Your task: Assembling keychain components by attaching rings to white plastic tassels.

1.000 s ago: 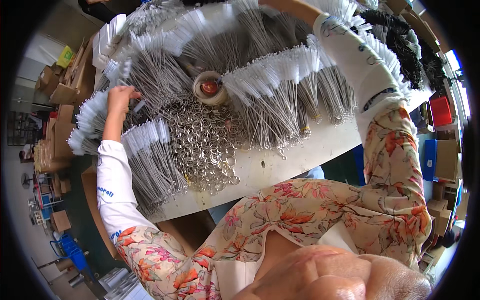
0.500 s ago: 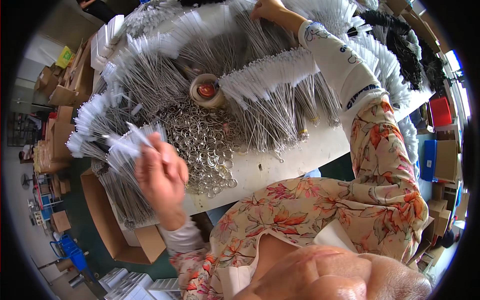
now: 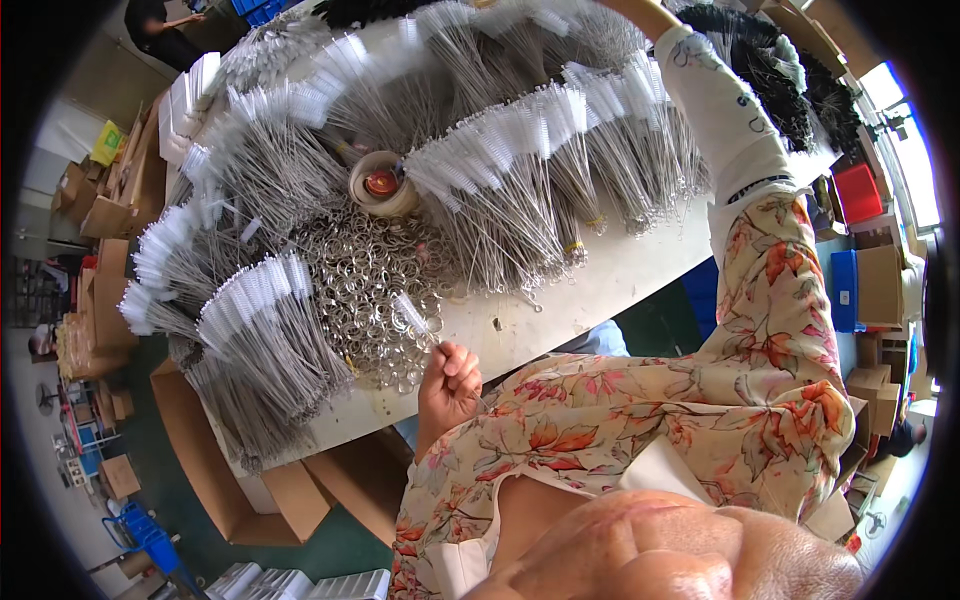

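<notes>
At the table's near edge our left hand (image 3: 449, 385) has drawn back toward our body since a moment ago, fingers pinched on one thin white-tipped brush (image 3: 418, 322) over the metal rings (image 3: 372, 285). Our right hand has left view beyond the far brush piles (image 3: 520, 140); its fingers we cannot tell.

A workshop: wire brushes (image 3: 500, 190) heaped on a worktable (image 3: 620, 270), cardboard boxes (image 3: 240, 490) around.

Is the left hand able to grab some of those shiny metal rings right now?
Probably yes. The left hand sits beside the ring pile with nothing between, though it already holds a small brush.
</notes>
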Demonstrator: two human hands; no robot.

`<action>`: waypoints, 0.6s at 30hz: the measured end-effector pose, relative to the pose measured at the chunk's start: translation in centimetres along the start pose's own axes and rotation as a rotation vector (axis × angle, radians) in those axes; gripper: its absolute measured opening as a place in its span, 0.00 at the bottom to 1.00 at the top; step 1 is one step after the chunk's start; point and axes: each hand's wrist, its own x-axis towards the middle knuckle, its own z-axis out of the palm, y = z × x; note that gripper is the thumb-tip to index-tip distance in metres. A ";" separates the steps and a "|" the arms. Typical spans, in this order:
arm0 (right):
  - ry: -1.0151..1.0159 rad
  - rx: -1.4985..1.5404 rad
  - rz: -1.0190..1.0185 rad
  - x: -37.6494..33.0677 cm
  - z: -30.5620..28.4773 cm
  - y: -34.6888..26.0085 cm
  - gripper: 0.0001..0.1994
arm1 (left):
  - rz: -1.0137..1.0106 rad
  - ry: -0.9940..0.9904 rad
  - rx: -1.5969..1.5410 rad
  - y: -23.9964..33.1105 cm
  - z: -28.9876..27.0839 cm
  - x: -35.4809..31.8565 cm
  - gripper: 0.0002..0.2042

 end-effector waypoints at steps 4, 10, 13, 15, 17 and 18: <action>-0.358 -0.210 0.432 -1.5 -2.8 1.9 0.07 | -0.049 0.004 0.124 -0.7 -0.9 -0.2 0.12; -0.648 -0.197 0.868 1.5 -0.9 -17.7 0.10 | 0.264 0.300 0.677 -0.2 -0.8 -2.8 0.12; -0.403 -0.141 0.896 -4.6 -1.8 -10.0 0.09 | 0.199 0.288 0.782 0.2 -0.4 -1.7 0.13; -0.035 0.156 0.886 -0.8 0.7 -9.9 0.06 | 0.233 0.345 0.795 0.8 0.0 -2.7 0.13; 0.272 0.311 1.067 3.2 -1.9 -9.3 0.07 | 0.235 0.345 0.869 0.6 0.8 -2.5 0.14; 0.270 0.321 1.064 5.9 -3.0 -9.9 0.07 | 0.263 0.334 0.899 0.8 1.0 -2.6 0.13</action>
